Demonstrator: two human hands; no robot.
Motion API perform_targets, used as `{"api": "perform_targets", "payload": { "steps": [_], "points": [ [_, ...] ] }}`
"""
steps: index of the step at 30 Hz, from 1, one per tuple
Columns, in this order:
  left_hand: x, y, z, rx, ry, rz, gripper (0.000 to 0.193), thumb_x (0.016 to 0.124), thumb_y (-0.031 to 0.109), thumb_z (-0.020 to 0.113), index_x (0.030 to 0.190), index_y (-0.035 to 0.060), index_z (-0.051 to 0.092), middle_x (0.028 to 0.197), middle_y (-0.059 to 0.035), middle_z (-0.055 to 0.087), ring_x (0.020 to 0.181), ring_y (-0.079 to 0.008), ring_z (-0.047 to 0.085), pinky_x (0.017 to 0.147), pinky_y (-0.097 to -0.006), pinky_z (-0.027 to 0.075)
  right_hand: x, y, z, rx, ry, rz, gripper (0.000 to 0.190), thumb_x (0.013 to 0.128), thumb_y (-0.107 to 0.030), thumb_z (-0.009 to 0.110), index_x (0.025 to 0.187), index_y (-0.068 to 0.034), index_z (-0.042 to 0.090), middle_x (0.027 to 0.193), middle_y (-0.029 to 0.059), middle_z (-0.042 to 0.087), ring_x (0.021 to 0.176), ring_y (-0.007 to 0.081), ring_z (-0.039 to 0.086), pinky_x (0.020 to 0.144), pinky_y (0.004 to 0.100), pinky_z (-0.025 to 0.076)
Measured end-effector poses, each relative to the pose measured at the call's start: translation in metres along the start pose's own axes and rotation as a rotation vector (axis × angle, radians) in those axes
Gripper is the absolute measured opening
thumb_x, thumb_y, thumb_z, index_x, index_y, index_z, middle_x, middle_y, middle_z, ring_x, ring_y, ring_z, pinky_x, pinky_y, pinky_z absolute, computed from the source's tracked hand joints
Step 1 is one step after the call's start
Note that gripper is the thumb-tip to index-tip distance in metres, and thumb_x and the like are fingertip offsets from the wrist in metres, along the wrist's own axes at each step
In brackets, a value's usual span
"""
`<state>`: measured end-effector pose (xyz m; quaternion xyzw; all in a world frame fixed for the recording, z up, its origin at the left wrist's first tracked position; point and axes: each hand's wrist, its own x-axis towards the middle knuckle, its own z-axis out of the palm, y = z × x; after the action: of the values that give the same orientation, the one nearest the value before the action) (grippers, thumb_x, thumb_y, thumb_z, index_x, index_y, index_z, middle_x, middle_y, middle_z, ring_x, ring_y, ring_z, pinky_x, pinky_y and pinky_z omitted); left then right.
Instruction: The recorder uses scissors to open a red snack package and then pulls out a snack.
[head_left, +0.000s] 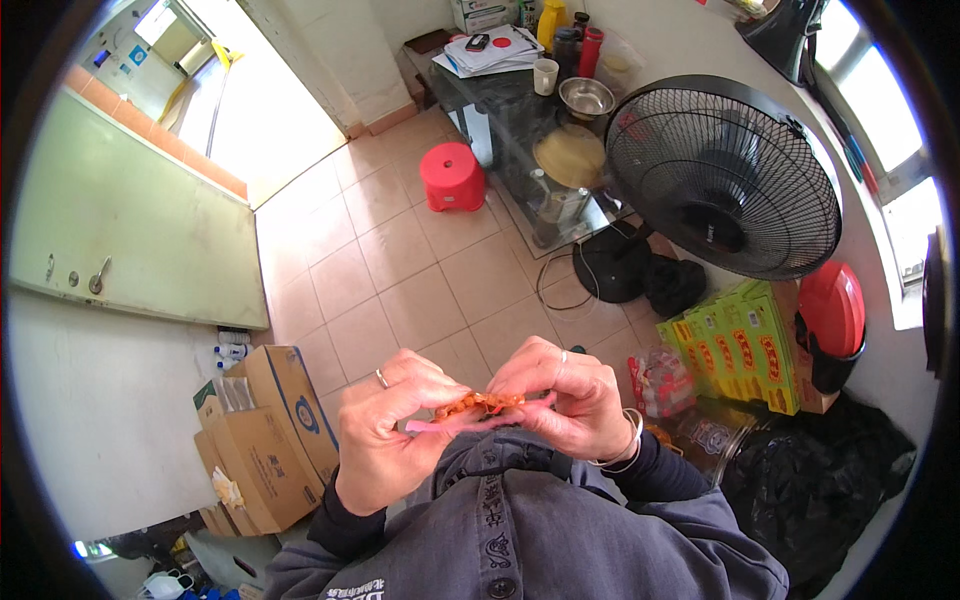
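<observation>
Close in front of my chest, both hands pinch a small orange-brown, shiny, bumpy object (459, 407) with a pink strip (421, 427) along its lower side. What it is exactly cannot be told. My left hand (394, 431) grips its left end between thumb and fingers, and a ring is on one finger. At the other end, my right hand (570, 397) holds the object and the pink strip. A ring and a pale bangle (630, 435) are on that side. Below the hands is the grey jacket (510, 510), which bears writing.
A red plastic stool (453, 177) stands on the tiled floor beside a glass-topped table (495, 112). To the right are a black pedestal fan (724, 176), green-yellow cartons (739, 349) and a black plastic bag (810, 480). Cardboard boxes (266, 465) and an open door (150, 225) are left.
</observation>
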<state>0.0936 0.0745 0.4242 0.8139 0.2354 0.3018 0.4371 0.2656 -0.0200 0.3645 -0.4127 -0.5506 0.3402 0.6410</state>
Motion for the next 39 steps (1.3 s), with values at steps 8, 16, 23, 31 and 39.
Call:
{"api": "perform_targets", "payload": {
  "steps": [8, 16, 23, 31, 39],
  "points": [
    [0.003, 0.019, 0.011, -0.124, 0.188, -0.099, 0.033, 0.067, 0.0, 0.08, 0.096, 0.001, 0.064, 0.097, -0.0137, 0.062, 0.086, -0.0191, 0.061, 0.068, -0.0311, 0.052, 0.005, -0.005, -0.001, -0.133, 0.052, -0.007, 0.016, 0.078, 0.002, 0.067, 0.092, -0.002, 0.062, 0.088, 0.0083, 0.066, 0.077, 0.021, 0.06, 0.067, 0.0303, 0.048],
    [0.007, 0.01, 0.001, 0.239, -0.008, 0.266, 0.041, 0.065, -0.001, 0.078, 0.102, 0.0002, 0.063, 0.096, -0.0118, 0.061, 0.089, -0.0266, 0.059, 0.076, -0.0346, 0.051, 0.003, -0.012, -0.006, -0.275, 0.041, -0.047, 0.02, 0.076, 0.005, 0.068, 0.094, -0.002, 0.063, 0.088, 0.008, 0.065, 0.077, 0.0207, 0.06, 0.065, 0.0293, 0.048],
    [-0.005, 0.012, 0.009, -0.274, 0.25, -0.089, 0.018, 0.082, -0.007, 0.063, 0.099, -0.0043, 0.061, 0.09, -0.0113, 0.063, 0.082, -0.0198, 0.063, 0.076, -0.0292, 0.052, -0.001, -0.011, -0.012, -0.159, 0.063, -0.006, 0.009, 0.081, -0.001, 0.066, 0.089, 0.001, 0.065, 0.086, 0.0098, 0.067, 0.077, 0.0204, 0.061, 0.069, 0.0302, 0.048],
    [-0.002, 0.009, 0.022, 0.165, 0.14, 0.113, 0.021, 0.081, -0.014, 0.054, 0.099, -0.0073, 0.062, 0.094, -0.0151, 0.062, 0.074, -0.0177, 0.063, 0.067, -0.0265, 0.052, -0.002, -0.01, -0.015, 0.105, 0.093, 0.043, 0.012, 0.088, -0.01, 0.063, 0.092, 0.002, 0.065, 0.086, 0.0109, 0.066, 0.08, 0.0206, 0.06, 0.072, 0.0312, 0.047],
    [-0.006, 0.02, 0.033, 0.101, 0.027, 0.176, 0.028, 0.079, 0.007, 0.062, 0.102, -0.0088, 0.062, 0.099, -0.0172, 0.059, 0.07, -0.0184, 0.058, 0.057, -0.0249, 0.046, -0.005, -0.01, -0.013, 0.198, 0.15, -0.003, 0.013, 0.088, -0.004, 0.062, 0.1, 0.001, 0.065, 0.092, 0.0108, 0.063, 0.083, 0.0164, 0.061, 0.071, 0.0265, 0.05]
  ]
}}
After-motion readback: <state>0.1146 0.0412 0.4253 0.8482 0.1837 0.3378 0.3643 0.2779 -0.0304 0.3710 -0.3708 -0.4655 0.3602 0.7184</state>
